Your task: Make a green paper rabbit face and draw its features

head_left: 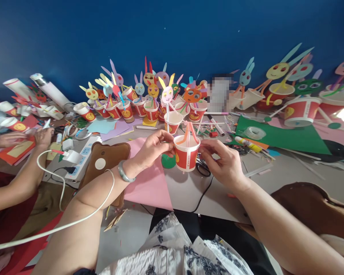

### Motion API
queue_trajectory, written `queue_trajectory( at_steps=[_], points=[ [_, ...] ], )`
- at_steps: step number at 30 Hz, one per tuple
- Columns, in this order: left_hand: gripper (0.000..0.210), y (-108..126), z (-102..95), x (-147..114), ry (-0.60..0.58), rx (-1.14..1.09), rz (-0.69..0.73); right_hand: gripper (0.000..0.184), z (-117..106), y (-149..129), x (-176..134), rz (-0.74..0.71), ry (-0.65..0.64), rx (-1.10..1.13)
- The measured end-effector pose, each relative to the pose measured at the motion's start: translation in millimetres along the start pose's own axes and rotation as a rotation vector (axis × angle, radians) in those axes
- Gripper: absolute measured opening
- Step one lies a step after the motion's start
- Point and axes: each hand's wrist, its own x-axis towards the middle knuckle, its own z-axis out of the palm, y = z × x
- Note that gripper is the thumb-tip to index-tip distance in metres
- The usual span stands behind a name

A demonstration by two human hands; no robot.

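Note:
A red and white paper cup [187, 159] is held upright above the table, between my two hands. My left hand [159, 147] pinches its left side near the rim. On the right side, my right hand [222, 158] has thumb and fingers closed at the cup's edge; their exact contact is partly hidden. Orange-pink paper strips [190, 131] rise out of the cup, and a thin stick stands inside it. Just behind is another paper cup [173, 121] with a pink rabbit face [167, 94] on a straw. A green paper circle [168, 161] and black-handled scissors [203, 168] lie close by.
Many finished-looking paper-cup figures [126, 110] line the wall side. Pink paper [149, 179], green paper [275, 133], a tape roll [255, 132] and a power strip [84, 158] lie on the table. A white cable [103, 208] crosses my left arm. Another person's hands [43, 136] work at left.

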Motion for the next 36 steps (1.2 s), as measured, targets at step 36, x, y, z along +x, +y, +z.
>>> queue_trajectory(
  at_steps=[36],
  points=[
    [0.037,1.3,-3.9,0.3,-0.083,0.071,-0.093,0.005,8.2,1.9,-1.1,0.049,-0.013,0.078]
  ],
)
